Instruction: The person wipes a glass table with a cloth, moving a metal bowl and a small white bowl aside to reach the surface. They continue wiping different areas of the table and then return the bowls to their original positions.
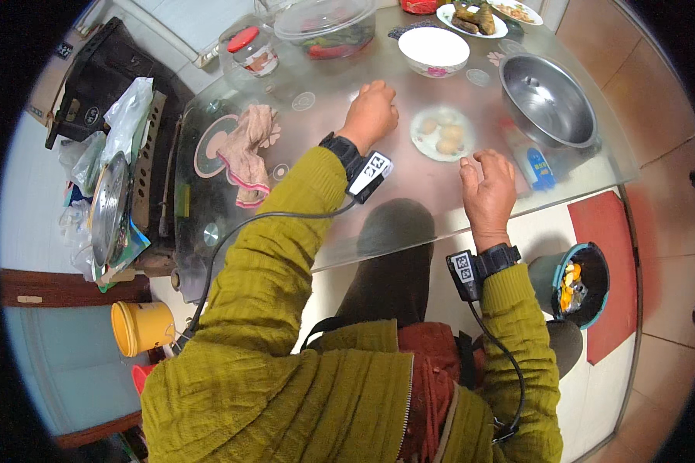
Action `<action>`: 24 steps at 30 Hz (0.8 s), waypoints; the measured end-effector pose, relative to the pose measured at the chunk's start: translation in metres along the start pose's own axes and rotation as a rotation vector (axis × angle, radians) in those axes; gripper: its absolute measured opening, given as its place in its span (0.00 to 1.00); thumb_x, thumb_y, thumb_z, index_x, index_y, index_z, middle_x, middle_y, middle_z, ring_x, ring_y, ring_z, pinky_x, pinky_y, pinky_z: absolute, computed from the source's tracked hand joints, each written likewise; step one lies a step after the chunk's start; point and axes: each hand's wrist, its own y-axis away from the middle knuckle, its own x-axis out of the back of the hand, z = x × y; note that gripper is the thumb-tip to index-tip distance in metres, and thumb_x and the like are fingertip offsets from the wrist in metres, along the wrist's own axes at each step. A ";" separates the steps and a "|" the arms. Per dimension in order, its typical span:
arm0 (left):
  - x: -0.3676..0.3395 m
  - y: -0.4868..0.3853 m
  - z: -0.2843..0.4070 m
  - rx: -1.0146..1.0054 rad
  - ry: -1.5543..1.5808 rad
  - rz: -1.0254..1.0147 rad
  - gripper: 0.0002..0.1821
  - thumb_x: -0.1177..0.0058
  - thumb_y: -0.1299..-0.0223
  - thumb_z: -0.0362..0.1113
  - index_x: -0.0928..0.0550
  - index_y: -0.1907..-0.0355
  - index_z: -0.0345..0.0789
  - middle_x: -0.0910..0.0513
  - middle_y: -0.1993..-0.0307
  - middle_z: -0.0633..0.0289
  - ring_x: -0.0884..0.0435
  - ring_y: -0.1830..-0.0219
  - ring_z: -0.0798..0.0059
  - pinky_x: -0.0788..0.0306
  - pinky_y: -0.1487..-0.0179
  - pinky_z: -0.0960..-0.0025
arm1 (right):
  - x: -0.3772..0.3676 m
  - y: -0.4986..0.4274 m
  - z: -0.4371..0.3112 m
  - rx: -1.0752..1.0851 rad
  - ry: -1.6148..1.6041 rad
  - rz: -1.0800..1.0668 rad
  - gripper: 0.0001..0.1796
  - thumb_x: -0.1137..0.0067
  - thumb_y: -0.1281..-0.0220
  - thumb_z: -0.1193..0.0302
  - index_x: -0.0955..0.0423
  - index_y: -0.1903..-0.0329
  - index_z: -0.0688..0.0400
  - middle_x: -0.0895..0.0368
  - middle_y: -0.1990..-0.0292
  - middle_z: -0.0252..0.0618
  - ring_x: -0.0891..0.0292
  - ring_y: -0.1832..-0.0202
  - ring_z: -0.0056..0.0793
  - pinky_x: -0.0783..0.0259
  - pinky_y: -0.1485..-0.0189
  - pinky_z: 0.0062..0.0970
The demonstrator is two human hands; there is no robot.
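Note:
Over the glass table (336, 156), my left hand (372, 116) is curled, with the back of the hand towards me. Its palm is hidden, so I cannot tell if anything is inside. My right hand (488, 188) hovers near the table's front edge, thumb and forefinger apart, with nothing seen between them. Just beyond its thumb lies a pale plate (420, 142) with several round, egg-like pieces (450, 138). The plate looks hazy; whether it sits on or beneath the glass is unclear. Each wrist wears a black strap with a cabled device.
A steel basin (547, 101) stands at the right, above a hazy bottle (536, 165). A white bowl (434, 49), a lidded plastic container (327, 29) and a red-lidded jar (253, 51) stand farther back. A pink cloth (249, 150) lies left. A bin (579, 283) is below right.

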 end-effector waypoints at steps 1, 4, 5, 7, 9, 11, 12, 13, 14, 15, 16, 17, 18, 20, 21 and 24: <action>0.001 0.004 0.005 -0.043 0.044 0.007 0.07 0.49 0.47 0.29 0.20 0.66 0.30 0.23 0.62 0.47 0.23 0.55 0.43 0.26 0.50 0.50 | 0.000 0.000 0.000 0.000 0.001 0.003 0.13 0.35 0.42 0.66 0.20 0.59 0.62 0.19 0.55 0.45 0.27 0.51 0.48 0.30 0.46 0.42; 0.012 0.034 0.028 -0.060 0.107 -0.113 0.09 0.47 0.48 0.28 0.19 0.63 0.30 0.23 0.62 0.48 0.24 0.53 0.47 0.27 0.49 0.52 | -0.001 -0.001 0.000 -0.003 0.025 -0.013 0.13 0.35 0.41 0.66 0.20 0.59 0.62 0.19 0.56 0.44 0.27 0.52 0.48 0.30 0.47 0.42; 0.016 0.045 0.036 -0.079 0.116 -0.140 0.10 0.47 0.48 0.28 0.19 0.62 0.29 0.23 0.62 0.48 0.24 0.53 0.48 0.27 0.49 0.52 | -0.001 -0.001 0.001 -0.003 0.041 -0.025 0.13 0.35 0.41 0.66 0.20 0.59 0.62 0.19 0.56 0.44 0.27 0.52 0.48 0.30 0.47 0.42; 0.021 0.058 0.047 -0.153 0.140 -0.138 0.10 0.48 0.48 0.28 0.20 0.61 0.29 0.23 0.62 0.49 0.24 0.53 0.49 0.27 0.48 0.53 | -0.001 0.000 0.001 0.010 0.045 -0.019 0.13 0.35 0.41 0.66 0.20 0.59 0.62 0.19 0.56 0.45 0.27 0.52 0.49 0.31 0.47 0.42; 0.022 0.059 0.045 -0.130 0.136 -0.149 0.11 0.47 0.47 0.28 0.20 0.60 0.29 0.24 0.62 0.49 0.24 0.54 0.48 0.28 0.48 0.53 | -0.002 -0.001 0.002 0.027 0.051 -0.003 0.13 0.35 0.42 0.66 0.20 0.59 0.62 0.19 0.57 0.45 0.27 0.53 0.49 0.31 0.47 0.42; 0.021 0.049 0.031 -0.124 0.121 -0.134 0.12 0.46 0.46 0.29 0.20 0.58 0.29 0.23 0.60 0.49 0.24 0.53 0.47 0.28 0.47 0.52 | -0.003 -0.001 0.001 0.032 0.055 0.010 0.13 0.35 0.42 0.66 0.20 0.59 0.62 0.19 0.57 0.45 0.27 0.53 0.49 0.31 0.47 0.42; 0.021 0.046 0.020 -0.091 0.113 -0.157 0.13 0.45 0.45 0.30 0.20 0.56 0.29 0.23 0.58 0.48 0.24 0.51 0.47 0.28 0.46 0.52 | -0.003 0.000 0.001 0.032 0.045 -0.006 0.13 0.35 0.42 0.66 0.20 0.59 0.62 0.19 0.56 0.45 0.27 0.53 0.49 0.31 0.47 0.42; 0.024 0.041 0.006 -0.068 0.107 -0.162 0.14 0.44 0.45 0.31 0.20 0.55 0.30 0.23 0.56 0.48 0.25 0.49 0.46 0.28 0.45 0.52 | -0.003 0.000 0.001 0.018 0.040 -0.024 0.13 0.35 0.42 0.66 0.20 0.59 0.62 0.19 0.56 0.46 0.27 0.52 0.49 0.31 0.46 0.42; 0.026 0.036 -0.007 -0.053 0.104 -0.170 0.16 0.43 0.44 0.32 0.20 0.53 0.30 0.23 0.55 0.47 0.25 0.48 0.46 0.28 0.43 0.52 | -0.002 0.000 0.003 -0.001 0.039 -0.036 0.13 0.35 0.42 0.66 0.20 0.59 0.62 0.19 0.56 0.46 0.27 0.52 0.49 0.31 0.46 0.42; 0.031 0.036 -0.021 -0.033 0.095 -0.101 0.19 0.41 0.44 0.35 0.21 0.49 0.31 0.23 0.51 0.46 0.25 0.45 0.45 0.29 0.41 0.52 | -0.001 -0.002 0.004 0.015 0.035 -0.016 0.13 0.35 0.42 0.66 0.20 0.59 0.62 0.19 0.56 0.46 0.26 0.52 0.49 0.30 0.46 0.42; 0.040 0.040 -0.036 0.051 0.074 -0.102 0.23 0.38 0.43 0.38 0.21 0.46 0.31 0.23 0.47 0.45 0.25 0.43 0.45 0.30 0.39 0.51 | -0.001 -0.001 0.004 0.026 0.028 -0.001 0.13 0.35 0.42 0.66 0.20 0.59 0.62 0.19 0.55 0.46 0.26 0.52 0.49 0.30 0.46 0.42; 0.054 0.047 -0.054 -0.019 -0.024 0.027 0.26 0.37 0.44 0.40 0.22 0.44 0.32 0.24 0.44 0.44 0.26 0.42 0.45 0.31 0.38 0.51 | -0.002 0.000 0.004 0.034 0.016 0.008 0.13 0.35 0.42 0.66 0.20 0.59 0.62 0.19 0.55 0.47 0.26 0.52 0.49 0.30 0.46 0.42; 0.072 0.054 -0.072 -0.040 -0.144 0.113 0.29 0.36 0.45 0.41 0.23 0.41 0.33 0.25 0.42 0.44 0.26 0.40 0.45 0.32 0.37 0.50 | -0.002 0.000 0.004 0.008 0.015 -0.014 0.13 0.35 0.41 0.66 0.20 0.58 0.62 0.19 0.55 0.47 0.27 0.52 0.49 0.30 0.46 0.42; 0.106 0.074 -0.103 0.100 -0.335 0.146 0.32 0.35 0.46 0.44 0.25 0.38 0.35 0.25 0.40 0.44 0.27 0.40 0.45 0.32 0.37 0.51 | -0.003 0.000 0.003 0.004 0.024 -0.009 0.13 0.36 0.41 0.66 0.20 0.58 0.62 0.19 0.55 0.47 0.27 0.52 0.49 0.30 0.46 0.42; 0.118 0.086 -0.115 0.241 -0.375 0.114 0.34 0.35 0.46 0.47 0.25 0.37 0.36 0.26 0.41 0.44 0.27 0.40 0.44 0.31 0.38 0.51 | -0.003 0.000 0.003 0.004 0.031 -0.009 0.13 0.36 0.41 0.66 0.20 0.58 0.62 0.19 0.55 0.47 0.27 0.51 0.49 0.31 0.46 0.42; 0.136 0.117 -0.149 0.543 -0.358 -0.022 0.37 0.36 0.48 0.49 0.26 0.35 0.36 0.24 0.45 0.42 0.24 0.44 0.43 0.30 0.42 0.49 | -0.004 0.000 0.002 0.023 0.033 0.006 0.14 0.36 0.41 0.66 0.20 0.58 0.62 0.19 0.55 0.47 0.27 0.51 0.49 0.31 0.46 0.42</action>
